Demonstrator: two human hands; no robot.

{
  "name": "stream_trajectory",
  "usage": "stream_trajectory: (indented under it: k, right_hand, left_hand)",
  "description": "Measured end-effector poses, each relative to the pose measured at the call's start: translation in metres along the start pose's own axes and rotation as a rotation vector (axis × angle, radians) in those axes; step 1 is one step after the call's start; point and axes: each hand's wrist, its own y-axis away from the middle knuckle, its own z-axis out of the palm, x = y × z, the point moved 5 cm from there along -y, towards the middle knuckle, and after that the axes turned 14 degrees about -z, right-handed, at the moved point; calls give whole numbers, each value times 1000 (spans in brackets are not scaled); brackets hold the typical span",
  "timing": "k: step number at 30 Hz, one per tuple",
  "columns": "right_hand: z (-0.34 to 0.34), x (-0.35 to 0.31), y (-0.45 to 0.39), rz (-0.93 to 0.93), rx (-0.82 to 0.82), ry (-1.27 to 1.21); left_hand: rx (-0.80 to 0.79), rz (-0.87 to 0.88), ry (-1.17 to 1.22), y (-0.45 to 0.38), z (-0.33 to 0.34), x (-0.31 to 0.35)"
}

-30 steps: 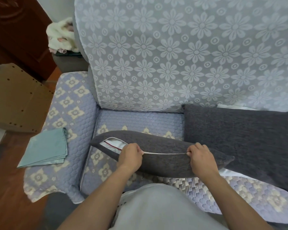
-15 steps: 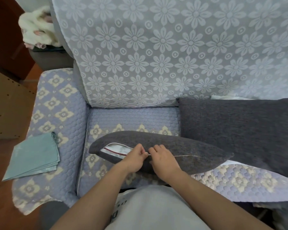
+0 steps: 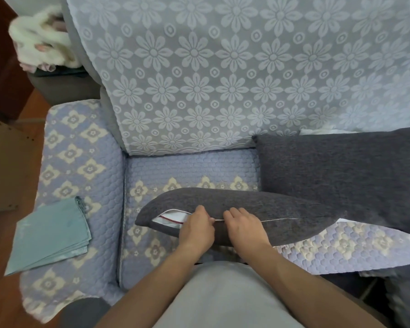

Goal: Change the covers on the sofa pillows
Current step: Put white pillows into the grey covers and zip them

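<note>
Right hand [image 3: 243, 227] has slid in along the zipper [image 3: 279, 219] beside the left hand [image 3: 197, 227], both pinching the grey pillow [image 3: 234, 209] on the seat cushion [image 3: 189, 169]; unzipping looks barely begun.

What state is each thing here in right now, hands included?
Front pillow: lies on the seat, zipper partly open at its left end, white inner showing.
Left hand: pinches the zipper line.
Right hand: fingers curled on the zipper seam.
Second pillow: still in its grey cover.
Teal covers: folded on the armrest.
</note>
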Motion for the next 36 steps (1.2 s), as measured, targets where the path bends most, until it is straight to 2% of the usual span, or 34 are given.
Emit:
stream_trajectory:
  k: [2, 5, 12, 14, 19, 22, 24, 27, 29, 31, 32, 34, 36]
  right_hand:
    - [-5, 6, 3, 84, -2, -5]
    - [-9, 16, 10, 166, 9, 12]
    - [-18, 16, -11, 146, 86, 20]
    - [-17, 12, -15, 153, 5, 9]
    - [-5, -4, -15, 140, -130, 29]
    - [-6, 4, -13, 204, -98, 60]
    - [-4, 5, -15, 173, -103, 72]
    - [3, 1, -23, 90, -115, 51]
    - [7, 4, -21, 11, -1, 4]
    - [14, 29, -7, -7, 48, -49]
    - [19, 49, 5, 25, -17, -38]
    - [26, 99, 39, 156, -248, 51]
    - [21, 145, 80, 279, -436, 160]
  left_hand:
    - [57, -53, 2, -4, -17, -13]
    - [226, -20, -49, -2, -46, -30]
    - [597, 215, -277, 8, -70, -34]
    - [576, 159, -264, 3, -72, -38]
    - [347, -142, -10, -13, -75, -76]
    - [366, -256, 128, -20, -98, -110]
    - [343, -284, 185, -23, -111, -130]
    - [366, -216, 102, -28, -119, -140]
    - [436, -94, -74, -29, -115, -133]
    - [423, 52, -227, -29, -101, -120]
    - [359, 138, -318, -29, -90, -113]
    - [256, 252, -543, -33, -66, -103]
    - [217, 280, -665, -42, -49, -100]
